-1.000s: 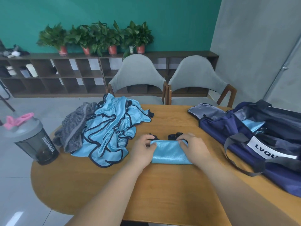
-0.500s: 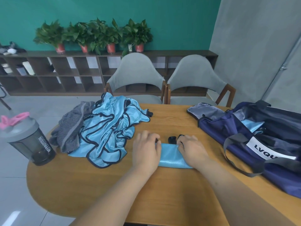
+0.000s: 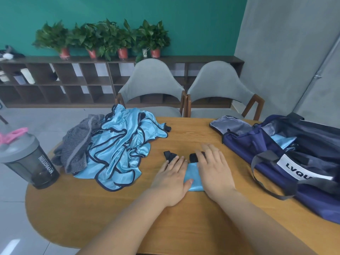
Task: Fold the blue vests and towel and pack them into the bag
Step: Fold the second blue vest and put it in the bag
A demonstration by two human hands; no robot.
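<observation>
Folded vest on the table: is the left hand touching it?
Touching. The head view shows the left hand flat on the folded vest, its thumb lying across the blue fabric.

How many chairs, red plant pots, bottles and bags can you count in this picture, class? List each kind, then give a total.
Chairs: 2
Red plant pots: 4
Bottles: 1
Bags: 1
Total: 8
</observation>
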